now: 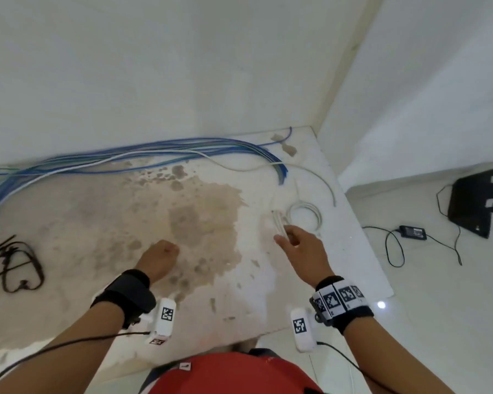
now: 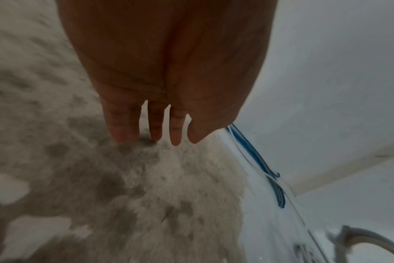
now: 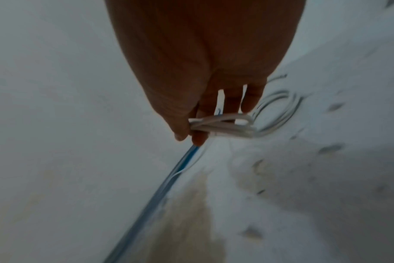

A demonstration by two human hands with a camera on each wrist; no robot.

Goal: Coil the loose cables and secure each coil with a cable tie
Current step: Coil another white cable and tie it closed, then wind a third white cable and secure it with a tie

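Note:
A bunch of loose blue cables [image 1: 154,149] with one white cable runs along the foot of the wall. Near the right edge of the stained slab [image 1: 205,223] lies a small white cable coil [image 1: 305,214]. My right hand [image 1: 285,237] reaches just left of that coil. In the right wrist view my right hand [image 3: 189,135] pinches a bundle of thin white strands [image 3: 225,127] between thumb and fingers, beside the coil [image 3: 279,110]; whether they are cable ties or cable I cannot tell. My left hand [image 1: 162,254] holds nothing; its fingertips [image 2: 124,137] rest on the slab.
A tangle of black cable and black ties [image 1: 9,263] lies at the slab's left edge. On the floor to the right stand a black device [image 1: 475,200] and a power adapter [image 1: 413,231] with thin black leads. Walls close the back and right.

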